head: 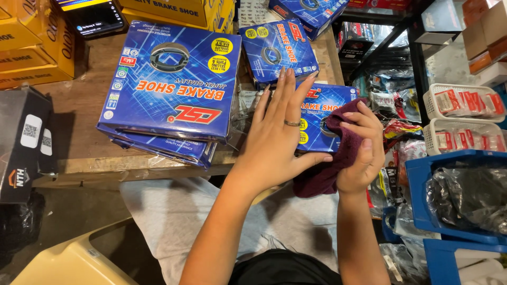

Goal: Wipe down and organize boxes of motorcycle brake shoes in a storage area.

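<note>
The left hand (277,140) lies flat, fingers straight and held together, palm down on a flat blue cardboard box with a round window (323,113) that rests at the near right edge of the worn wooden table (84,153). A thin ring sits on one finger. The right hand (360,150) is curled around a dark maroon cloth (330,169), fingers bunched over its top, pressing it against the right side of that same box; the cloth hangs down past the table edge.

Just left of the hands stands a stack of larger flat blue boxes (171,87), the top one showing a round window too. Another small blue box (277,50) lies farther back, just beyond the fingertips. Yellow cardboard cartons (34,47) fill the far left corner, with a dark phone (95,18) beside them. To the right, white plastic baskets of red packets (462,103) sit on a shelf above a blue plastic crate (454,195) holding black bags.
</note>
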